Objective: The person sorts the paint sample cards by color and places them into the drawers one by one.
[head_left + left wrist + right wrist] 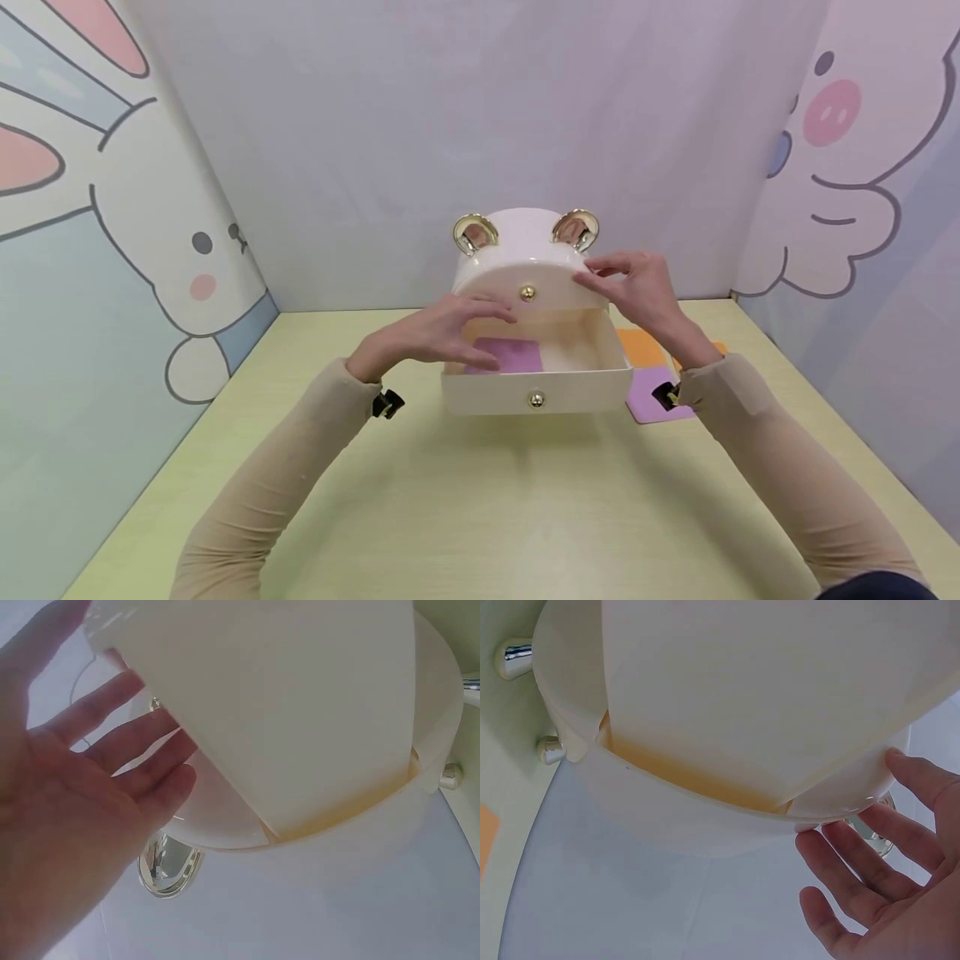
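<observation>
A white storage box (491, 275) with gold bear ears stands on the table, its lower drawer (585, 392) pulled out. Inside the drawer lies a flat purple piece (517, 356). My left hand (438, 331) reaches over the drawer's left side with fingers spread and loosely bent, nothing between them. In the left wrist view its fingertips (176, 780) overlap the drawer's side edge. My right hand (637, 287) is at the box's upper right, thumb by the front face and relaxed fingertips (810, 840) right at the curved side.
Flat orange (640, 346) and purple sheets (651, 396) lie on the table (480, 517), right of the box. A grey-white wall (375, 150) stands close behind it. Side panels with a cartoon rabbit (157, 233) and pig (847, 167) flank the table.
</observation>
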### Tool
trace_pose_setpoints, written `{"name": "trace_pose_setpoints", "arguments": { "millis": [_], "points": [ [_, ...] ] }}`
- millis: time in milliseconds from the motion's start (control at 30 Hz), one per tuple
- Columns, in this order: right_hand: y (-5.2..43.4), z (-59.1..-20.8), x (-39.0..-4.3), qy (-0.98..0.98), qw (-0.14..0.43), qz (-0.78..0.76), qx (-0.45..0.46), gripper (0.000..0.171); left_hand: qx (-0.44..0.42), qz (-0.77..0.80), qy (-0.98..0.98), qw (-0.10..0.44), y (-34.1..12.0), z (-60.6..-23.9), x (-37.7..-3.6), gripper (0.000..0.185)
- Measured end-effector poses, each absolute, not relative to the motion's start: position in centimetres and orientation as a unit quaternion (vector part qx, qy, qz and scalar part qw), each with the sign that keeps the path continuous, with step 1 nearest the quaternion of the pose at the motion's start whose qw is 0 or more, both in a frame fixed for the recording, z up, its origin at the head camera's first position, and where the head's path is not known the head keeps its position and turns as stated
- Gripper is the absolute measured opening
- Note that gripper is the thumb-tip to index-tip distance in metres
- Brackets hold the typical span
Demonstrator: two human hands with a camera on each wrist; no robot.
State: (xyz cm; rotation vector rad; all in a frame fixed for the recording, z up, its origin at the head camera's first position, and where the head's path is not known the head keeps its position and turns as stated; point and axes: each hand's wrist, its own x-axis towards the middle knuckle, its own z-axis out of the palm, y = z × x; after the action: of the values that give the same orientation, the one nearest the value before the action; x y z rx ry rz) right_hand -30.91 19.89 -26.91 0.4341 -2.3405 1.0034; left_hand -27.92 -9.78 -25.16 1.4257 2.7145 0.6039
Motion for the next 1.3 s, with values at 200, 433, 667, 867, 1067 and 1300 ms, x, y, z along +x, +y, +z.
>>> {"name": "trace_pose_setpoints", "arguments": {
  "millis": [200,433,667,867,1067,1300],
  "points": [
    [19.9,-26.9,-30.8,-0.871,0.278,0.371,0.163,0.027,0.47,0.277,0.829,-0.12,-9.5,-25.3,-28.7,0.039],
    [20.4,-26.7,-30.6,-0.877,0.259,0.367,0.173,0.034,0.377,0.281,0.821,-0.323,-9.6,-25.3,-30.4,0.033],
    [23.1,-28.6,-29.5,-0.921,0.216,0.307,0.102,0.049,0.347,0.312,0.837,-0.286,-10.1,-26.0,-31.3,0.031],
    [25.4,-33.4,-28.4,-0.986,0.013,0.163,0.027,0.083,0.348,0.329,0.833,-0.277,-10.4,-26.1,-31.6,0.024],
    [25.9,-37.0,-27.2,-0.997,-0.046,0.065,0.008,0.094,0.349,0.33,0.831,-0.28,-10.4,-26.1,-31.6,0.021],
    [25.6,-38.7,-26.6,-0.997,-0.063,0.042,0.002,0.098,0.344,0.327,0.836,-0.276,-10.4,-26.3,-31.6,0.021]
  ]
}}
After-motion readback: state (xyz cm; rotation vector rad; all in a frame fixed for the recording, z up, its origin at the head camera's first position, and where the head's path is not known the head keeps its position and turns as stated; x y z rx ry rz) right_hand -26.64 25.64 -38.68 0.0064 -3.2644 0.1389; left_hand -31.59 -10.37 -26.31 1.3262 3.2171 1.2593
